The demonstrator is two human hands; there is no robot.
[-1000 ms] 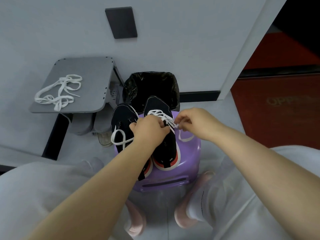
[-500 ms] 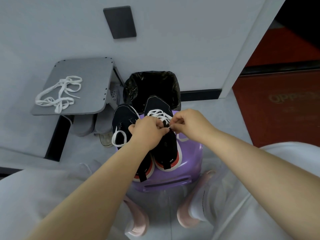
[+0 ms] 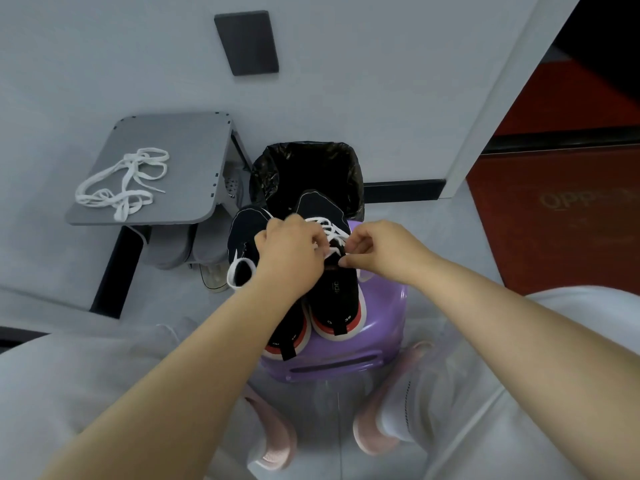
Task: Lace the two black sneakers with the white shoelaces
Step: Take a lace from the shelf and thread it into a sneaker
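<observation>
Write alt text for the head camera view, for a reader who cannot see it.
A left hand and a right hand pinch a white shoelace over a partly laced black sneaker on a purple stool, beside a second sneaker. A spare lace lies on a gray tray to the left; a black-lined bin stands behind the stool.

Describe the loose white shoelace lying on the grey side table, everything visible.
The flat white fabric shoelace lies slack in a loose tangle of overlapping loops on the grey flat-topped side table, toward its front left. It looks soft and woven, unthreaded, with one tip pointing right and a thicker folded part near the front edge. Only the tabletop touches it; the left hand and right hand are away, holding the other lace on a black mesh sneaker.
</observation>
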